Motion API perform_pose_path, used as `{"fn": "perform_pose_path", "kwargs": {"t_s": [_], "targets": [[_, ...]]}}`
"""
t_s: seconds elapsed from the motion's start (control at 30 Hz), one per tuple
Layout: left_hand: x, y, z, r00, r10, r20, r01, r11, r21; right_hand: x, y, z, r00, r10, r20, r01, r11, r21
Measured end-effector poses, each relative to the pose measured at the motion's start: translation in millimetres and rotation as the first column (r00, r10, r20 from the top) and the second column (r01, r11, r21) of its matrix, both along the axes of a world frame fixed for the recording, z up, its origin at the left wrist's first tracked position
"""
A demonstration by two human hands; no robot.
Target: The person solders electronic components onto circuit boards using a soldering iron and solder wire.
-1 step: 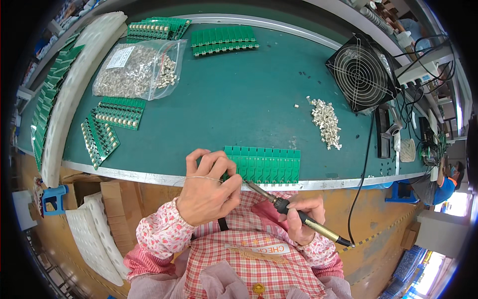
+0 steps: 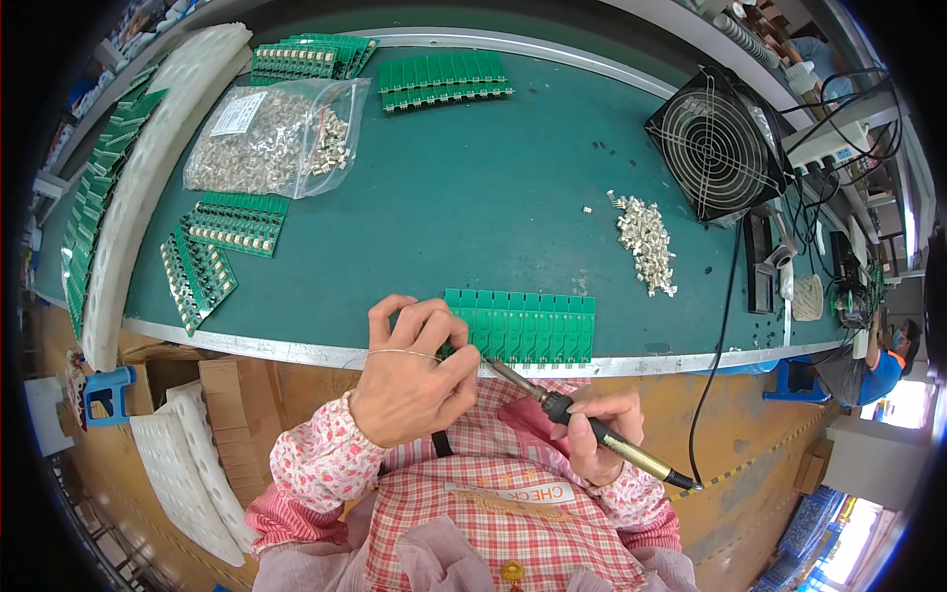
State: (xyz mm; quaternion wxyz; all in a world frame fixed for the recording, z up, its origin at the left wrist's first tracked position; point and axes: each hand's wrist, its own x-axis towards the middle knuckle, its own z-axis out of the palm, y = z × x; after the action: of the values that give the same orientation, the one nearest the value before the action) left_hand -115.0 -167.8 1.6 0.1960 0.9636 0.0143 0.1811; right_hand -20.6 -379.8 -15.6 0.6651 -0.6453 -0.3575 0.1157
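A green circuit board panel lies at the front edge of the table, with small metal parts along its near edge. My right hand is closed round the black grip of a soldering iron. The iron's tip points up and left, meeting the near left part of the panel. Over the panel's left end, my left hand is closed in a pinch. A thin solder wire runs across the back of its fingers; the pinching fingertips are partly hidden.
Loose metal connectors lie in a pile at right, near a black fan. A bag of connectors, more circuit boards and a white foam strip occupy the left and back. The iron's cord hangs over the front edge.
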Motion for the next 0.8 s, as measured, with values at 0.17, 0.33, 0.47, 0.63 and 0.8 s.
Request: {"fn": "perform_pose_path", "kwargs": {"t_s": [0.17,0.33,0.47,0.63,0.8], "targets": [[1.3,-0.3,-0.9,1.0,-0.001,0.021,0.002,1.0,-0.013,1.1,-0.5,2.4,0.998,-0.029,0.061,0.028,0.999,0.016],[-4.3,0.6,-0.7,0.998,-0.001,0.066,0.004,0.999,-0.047,7.2,-6.9,7.0,0.989,-0.003,0.151,0.003,1.0,0.001],[-7.5,-0.6,3.1,0.994,-0.012,0.108,0.021,0.997,-0.078,12.4,-1.9,9.5,0.934,-0.085,0.348,0.077,0.996,0.037],[-21.6,-18.6,14.7,0.989,-0.096,0.111,0.108,0.989,-0.102,1.8,10.9,20.0,0.821,0.074,0.566,0.073,0.97,-0.233],[-32.3,-29.0,14.3,0.987,-0.11,0.119,0.12,0.99,-0.08,1.6,11.9,19.9,0.781,0.262,0.567,-0.092,0.946,-0.31]]}}
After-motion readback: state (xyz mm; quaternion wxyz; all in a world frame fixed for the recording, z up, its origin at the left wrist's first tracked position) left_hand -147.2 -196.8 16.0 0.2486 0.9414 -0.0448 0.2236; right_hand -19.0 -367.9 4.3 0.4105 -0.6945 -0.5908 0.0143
